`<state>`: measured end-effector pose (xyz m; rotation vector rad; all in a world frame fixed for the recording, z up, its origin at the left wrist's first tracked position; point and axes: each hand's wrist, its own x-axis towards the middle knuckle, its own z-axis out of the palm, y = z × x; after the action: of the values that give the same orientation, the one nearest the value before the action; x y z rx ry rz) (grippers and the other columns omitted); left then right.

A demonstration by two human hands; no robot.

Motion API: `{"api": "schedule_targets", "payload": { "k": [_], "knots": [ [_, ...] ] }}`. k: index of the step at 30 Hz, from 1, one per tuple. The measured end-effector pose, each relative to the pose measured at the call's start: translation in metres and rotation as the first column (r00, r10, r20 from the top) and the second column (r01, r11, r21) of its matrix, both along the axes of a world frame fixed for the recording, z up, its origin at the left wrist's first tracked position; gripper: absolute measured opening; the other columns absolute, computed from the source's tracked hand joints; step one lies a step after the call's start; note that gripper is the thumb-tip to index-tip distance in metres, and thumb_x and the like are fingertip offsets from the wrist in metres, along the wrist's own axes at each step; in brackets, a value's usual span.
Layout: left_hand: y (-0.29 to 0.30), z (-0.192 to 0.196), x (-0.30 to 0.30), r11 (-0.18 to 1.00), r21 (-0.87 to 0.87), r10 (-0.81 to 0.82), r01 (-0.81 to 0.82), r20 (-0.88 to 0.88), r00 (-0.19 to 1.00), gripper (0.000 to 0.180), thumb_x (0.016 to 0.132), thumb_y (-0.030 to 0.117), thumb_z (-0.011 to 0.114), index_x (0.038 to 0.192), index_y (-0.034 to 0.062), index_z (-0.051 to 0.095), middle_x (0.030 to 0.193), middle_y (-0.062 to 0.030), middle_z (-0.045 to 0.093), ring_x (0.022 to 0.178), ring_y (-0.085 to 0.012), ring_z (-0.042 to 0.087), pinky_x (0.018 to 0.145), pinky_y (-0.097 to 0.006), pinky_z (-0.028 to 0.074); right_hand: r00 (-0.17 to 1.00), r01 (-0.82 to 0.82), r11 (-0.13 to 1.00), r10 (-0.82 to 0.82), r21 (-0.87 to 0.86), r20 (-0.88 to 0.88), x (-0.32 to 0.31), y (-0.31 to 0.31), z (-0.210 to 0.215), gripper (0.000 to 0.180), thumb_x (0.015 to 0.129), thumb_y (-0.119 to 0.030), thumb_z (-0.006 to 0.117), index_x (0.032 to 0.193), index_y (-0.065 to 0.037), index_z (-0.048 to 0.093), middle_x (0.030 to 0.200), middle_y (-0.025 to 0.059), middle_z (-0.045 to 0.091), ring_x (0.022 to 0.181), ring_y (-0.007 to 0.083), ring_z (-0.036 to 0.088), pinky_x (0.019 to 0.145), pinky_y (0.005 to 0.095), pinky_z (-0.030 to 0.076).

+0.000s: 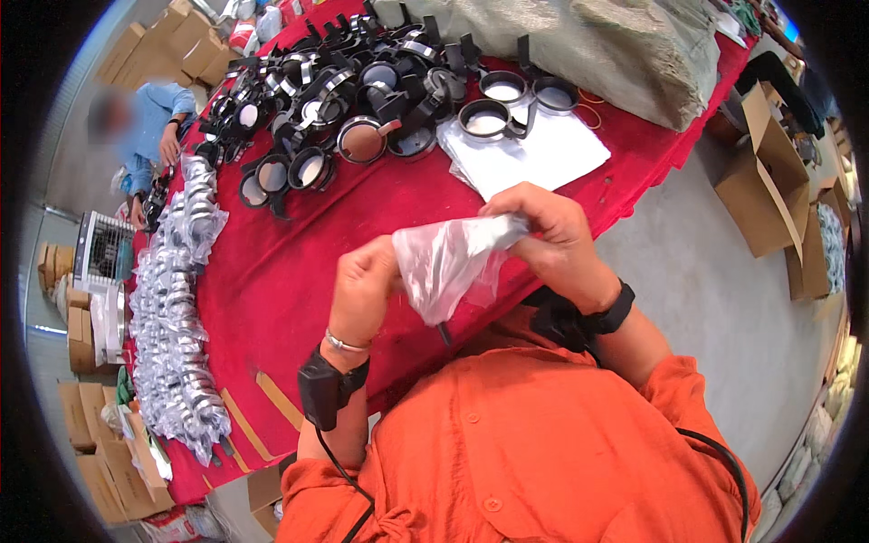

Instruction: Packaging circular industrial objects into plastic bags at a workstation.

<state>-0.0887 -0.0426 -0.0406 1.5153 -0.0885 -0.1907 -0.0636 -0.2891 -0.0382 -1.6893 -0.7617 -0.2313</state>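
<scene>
While the left grip (362, 276) pinches the left edge of a clear plastic bag (439, 262), thumb and fingers nearly closed, the bag hangs stretched between the two grips, above the red-covered surface (262, 281); the right grip (554, 233) holds the other end, where a greyish part (510, 228) is too blurred to name. To handle it well, I would keep both pinches light, hold the film taut and support any hard piece, so that no edge tears it; a dark tip (444, 334) shows just under the bag. As for containers, cartons (113, 475) stand far left of the left grip, their contents mostly hidden. Nearer on that side runs a row of clear wrapped bundles (172, 326) with silvery and dark pieces inside. Beyond the right grip, a bulky pale sack (579, 54) conceals whatever it holds. Well to that grip's right, an open brown carton (756, 204) hides its inside, and another carton (806, 271) shows bluish stuff (829, 240).
</scene>
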Motion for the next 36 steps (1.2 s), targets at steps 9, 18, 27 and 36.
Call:
{"api": "schedule_targets", "payload": {
  "k": [9, 18, 27, 36],
  "knots": [
    [-0.034, 0.054, -0.018, 0.691, 0.667, -0.291, -0.278, 0.609, 0.738, 0.031, 0.077, 0.005, 0.062, 0.107, 0.0013, 0.057, 0.086, -0.0150, 0.063, 0.072, -0.0292, 0.062, 0.063, -0.035, 0.049, 0.963, 0.201, 0.970, -0.170, -0.139, 0.207, -0.005, 0.036, 0.007, 0.024, 0.064, 0.003, 0.063, 0.086, -0.003, 0.055, 0.078, 0.0116, 0.055, 0.071, 0.0308, 0.056, 0.061, 0.0370, 0.046],
    [0.078, 0.014, -0.010, 0.541, 0.678, 0.169, -0.497, 0.490, 0.855, 0.004, 0.081, 0.005, 0.053, 0.082, 0.0024, 0.056, 0.072, -0.0192, 0.057, 0.068, -0.0406, 0.057, 0.058, -0.046, 0.045, 1.000, -0.012, 0.973, 0.005, -0.229, -0.030, 0.000, 0.054, 0.000, 0.053, 0.074, -0.002, 0.068, 0.123, -0.004, 0.050, 0.116, 0.0188, 0.055, 0.092, 0.0312, 0.060, 0.081, 0.0338, 0.049],
    [0.341, 0.005, 0.065, -0.199, 0.717, 0.321, -0.668, 0.691, 0.648, 0.021, 0.083, 0.014, 0.049, 0.085, -0.0037, 0.060, 0.079, -0.0261, 0.061, 0.078, -0.0454, 0.058, 0.070, -0.051, 0.045, 0.975, -0.002, 0.949, -0.068, -0.316, -0.212, 0.014, 0.046, -0.015, 0.021, 0.077, 0.001, 0.064, 0.097, -0.002, 0.060, 0.083, 0.0131, 0.059, 0.072, 0.0260, 0.059, 0.065, 0.0300, 0.046],
    [0.434, -0.032, 0.119, -0.231, 0.875, 0.489, -0.424, 0.482, 0.727, 0.030, 0.073, 0.015, 0.050, 0.094, -0.0024, 0.063, 0.094, -0.0285, 0.061, 0.092, -0.0450, 0.057, 0.079, -0.049, 0.046, 0.737, -0.151, 0.985, 0.058, -0.080, -0.674, 0.016, 0.043, 0.015, 0.017, 0.081, -0.002, 0.061, 0.097, 0.001, 0.061, 0.087, 0.0067, 0.062, 0.080, 0.0148, 0.059, 0.072, 0.0256, 0.047]
  ]
}}
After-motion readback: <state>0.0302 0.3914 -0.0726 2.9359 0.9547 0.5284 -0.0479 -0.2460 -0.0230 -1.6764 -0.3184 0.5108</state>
